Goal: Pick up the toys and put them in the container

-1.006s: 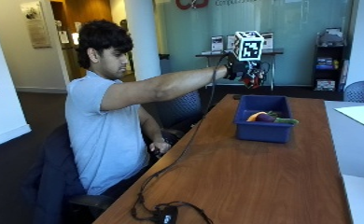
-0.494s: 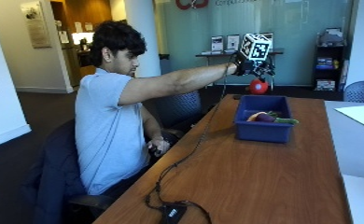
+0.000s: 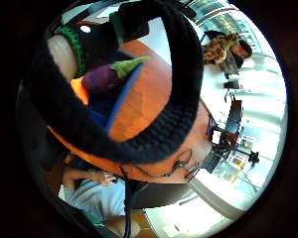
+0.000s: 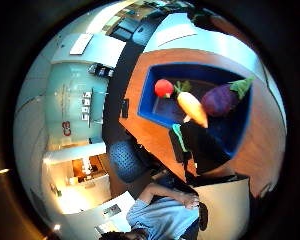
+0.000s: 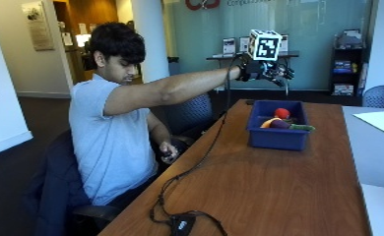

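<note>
In the outside view my gloved right hand (image 5: 267, 70) is held high above the far end of the blue container (image 5: 277, 138), fingers spread and holding nothing. Inside the container lie a red round toy (image 5: 282, 112), an orange carrot toy (image 5: 269, 123) and a purple eggplant toy (image 5: 285, 125) with a green stem. The thumb side palm view looks down on the same container (image 4: 146, 97), with the red toy (image 4: 163, 88), the carrot (image 4: 192, 107) and the eggplant (image 4: 220, 99) in it. The little finger side view catches the eggplant (image 3: 102, 78) behind a black strap.
The container stands on a long wooden table (image 5: 264, 187). A black cable (image 5: 198, 162) runs along the table to a small black box (image 5: 182, 223) at the near edge. A white sheet (image 5: 382, 120) lies on the grey table beside it. A giraffe toy (image 3: 218, 48) sits far off.
The red toy that hung under my hand now lies in the container. The hand has let go of it and its fingers have spread.
</note>
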The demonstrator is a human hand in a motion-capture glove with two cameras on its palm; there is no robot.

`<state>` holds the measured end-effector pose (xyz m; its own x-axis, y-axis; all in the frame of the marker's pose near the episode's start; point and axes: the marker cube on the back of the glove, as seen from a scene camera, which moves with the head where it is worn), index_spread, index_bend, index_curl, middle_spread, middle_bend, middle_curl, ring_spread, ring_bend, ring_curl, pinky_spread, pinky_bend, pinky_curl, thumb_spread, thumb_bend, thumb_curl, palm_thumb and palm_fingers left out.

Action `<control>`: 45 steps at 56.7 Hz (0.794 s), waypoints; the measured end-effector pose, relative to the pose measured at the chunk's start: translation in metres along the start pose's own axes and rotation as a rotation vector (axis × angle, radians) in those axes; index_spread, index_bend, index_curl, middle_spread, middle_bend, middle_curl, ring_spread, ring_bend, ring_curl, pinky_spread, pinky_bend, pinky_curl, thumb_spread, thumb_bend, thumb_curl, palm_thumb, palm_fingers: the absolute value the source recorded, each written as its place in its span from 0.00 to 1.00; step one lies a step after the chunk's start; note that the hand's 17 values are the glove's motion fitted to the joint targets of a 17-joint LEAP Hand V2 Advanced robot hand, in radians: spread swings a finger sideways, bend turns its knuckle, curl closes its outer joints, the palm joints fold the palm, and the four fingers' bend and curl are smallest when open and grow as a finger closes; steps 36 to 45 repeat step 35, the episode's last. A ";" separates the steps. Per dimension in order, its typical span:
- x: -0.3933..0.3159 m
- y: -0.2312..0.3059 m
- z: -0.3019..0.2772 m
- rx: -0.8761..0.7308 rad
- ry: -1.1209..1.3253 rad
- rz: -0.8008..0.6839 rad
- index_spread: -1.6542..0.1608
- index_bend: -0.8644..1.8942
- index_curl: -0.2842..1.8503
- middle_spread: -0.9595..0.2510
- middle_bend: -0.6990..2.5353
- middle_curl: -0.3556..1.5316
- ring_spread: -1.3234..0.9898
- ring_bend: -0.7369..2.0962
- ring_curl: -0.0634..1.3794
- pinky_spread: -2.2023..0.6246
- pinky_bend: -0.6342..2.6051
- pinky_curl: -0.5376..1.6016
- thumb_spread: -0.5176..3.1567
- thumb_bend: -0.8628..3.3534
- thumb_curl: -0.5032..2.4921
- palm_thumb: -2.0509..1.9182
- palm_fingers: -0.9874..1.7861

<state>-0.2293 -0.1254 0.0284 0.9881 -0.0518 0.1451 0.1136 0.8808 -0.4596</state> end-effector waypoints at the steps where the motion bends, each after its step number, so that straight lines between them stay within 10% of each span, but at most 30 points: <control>1: 0.007 0.004 -0.003 0.006 0.000 0.006 0.74 0.40 0.31 0.84 0.25 0.31 0.58 0.33 0.25 0.78 0.52 0.40 0.55 0.20 0.29 0.55 0.32; 45: 0.134 0.063 0.029 -0.018 -0.117 0.132 0.73 0.40 0.32 0.83 0.25 0.28 0.58 0.32 0.22 0.79 0.52 0.40 0.55 0.20 0.27 0.55 0.32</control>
